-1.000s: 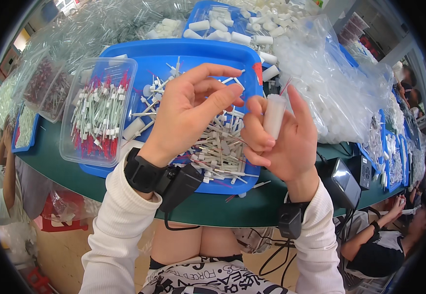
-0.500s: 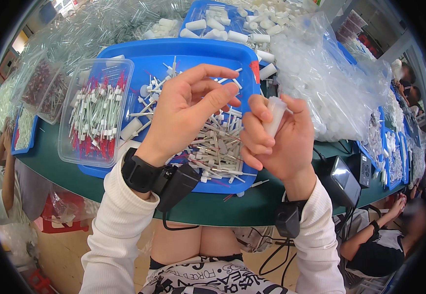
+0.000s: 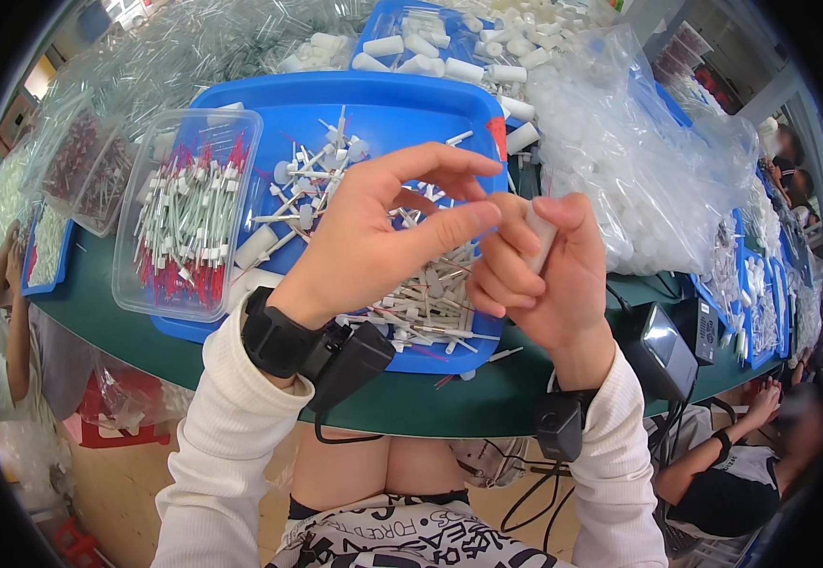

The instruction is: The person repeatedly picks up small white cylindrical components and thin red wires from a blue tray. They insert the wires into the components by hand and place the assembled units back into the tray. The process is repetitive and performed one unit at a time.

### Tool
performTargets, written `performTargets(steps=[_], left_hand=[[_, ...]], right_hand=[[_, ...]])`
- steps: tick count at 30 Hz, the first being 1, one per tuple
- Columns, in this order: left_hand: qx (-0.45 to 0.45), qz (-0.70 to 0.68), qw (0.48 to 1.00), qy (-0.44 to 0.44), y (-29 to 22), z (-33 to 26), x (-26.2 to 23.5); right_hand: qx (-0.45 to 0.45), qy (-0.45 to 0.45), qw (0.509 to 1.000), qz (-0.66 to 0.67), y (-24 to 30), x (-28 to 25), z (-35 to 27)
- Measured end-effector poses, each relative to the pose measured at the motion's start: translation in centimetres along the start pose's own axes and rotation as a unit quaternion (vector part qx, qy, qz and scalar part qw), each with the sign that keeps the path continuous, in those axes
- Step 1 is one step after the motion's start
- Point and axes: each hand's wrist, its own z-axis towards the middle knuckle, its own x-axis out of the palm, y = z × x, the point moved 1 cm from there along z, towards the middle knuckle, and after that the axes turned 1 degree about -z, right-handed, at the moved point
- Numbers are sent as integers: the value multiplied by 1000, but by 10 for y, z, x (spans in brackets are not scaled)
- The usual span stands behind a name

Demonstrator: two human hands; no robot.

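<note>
A whitish plastic tube (image 3: pixel 541 239) is held upright in my right hand (image 3: pixel 563 284), with fingers wrapped round it and the thumb over its upper end. A thin pinkish strand seems to show above the thumb. My left hand (image 3: pixel 369 232) hovers over the blue tray (image 3: pixel 402 102), thumb and fingers apart, fingertips close to the right hand's knuckles; I see nothing in it. Under both hands, a heap of thin white and metal stick-like parts (image 3: pixel 430 298) with pink wires lies in the tray. A white cylinder (image 3: pixel 256 246) rests near the tray's left side.
A clear plastic box (image 3: pixel 189 213) of white-and-pink parts overlaps the tray's left side. Behind lie white cylinders (image 3: pixel 421 64) and clear tubes (image 3: pixel 175 66). A clear bag (image 3: pixel 620 170) of white pieces bulges at right, beside a black device (image 3: pixel 662 350). Other people sit at both sides.
My left hand has moved right, toward the right hand. The right thumb has come over the tube's top, and its fingers wrap closer round the tube.
</note>
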Motion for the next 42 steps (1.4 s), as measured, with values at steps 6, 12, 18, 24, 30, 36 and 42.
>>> performTargets(steps=[6, 12, 18, 24, 30, 36, 42], left_hand=[[40, 93, 995, 12, 1, -1, 4], [-11, -114, 986, -122, -6, 1, -5], [38, -139, 980, -140, -8, 2, -4], [37, -146, 978, -142, -9, 0, -4], [58, -206, 963, -165, -5, 0, -2], [-2, -199, 974, -107, -17, 1, 5], [125, 217, 958, -138, -13, -5, 14]], right_hand=[[39, -85, 979, -183, 1, 10, -1], [-245, -195, 886, -341, 11, 16, -2], [-313, -167, 841, -409, 10, 11, -4], [-314, -188, 836, -410, 9, 12, -5], [-270, -162, 843, -437, 2, 14, -3], [-248, -170, 868, -396, 13, 4, -5], [-125, -152, 931, -307, -13, 25, 6]])
